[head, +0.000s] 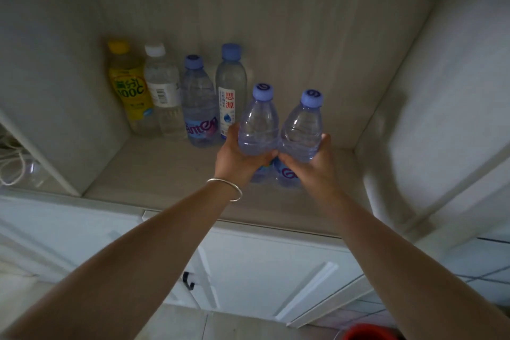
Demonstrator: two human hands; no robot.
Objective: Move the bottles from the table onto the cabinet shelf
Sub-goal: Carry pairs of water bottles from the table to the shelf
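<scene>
From the head camera, both arms reach forward into an open cabinet. The left hand (237, 159) curls around the lower body of a small clear water bottle with a lilac cap (259, 121), and the right hand (311, 165) grips a second matching water bottle (302, 130) the same way. The two bottles stand upright, side by side and touching at their bodies, over the middle of the cabinet shelf (154, 174); whether their bases rest on the shelf cannot be told, since the hands cover them. A thin silver bangle (225, 189) circles the left wrist.

At the back of the shelf stands a row of four upright bottles, close together. From the left: a yellow-capped drink bottle with a yellow label (128, 85), a white-capped clear bottle (162, 91), a lilac-capped water bottle with a blue label (198, 102), and a taller lilac-capped bottle with a white label bearing red characters (230, 88), just behind the left-hand bottle.

Below the shelf are white cabinet doors (276, 270). A red round object (368, 332) shows at the bottom edge.
</scene>
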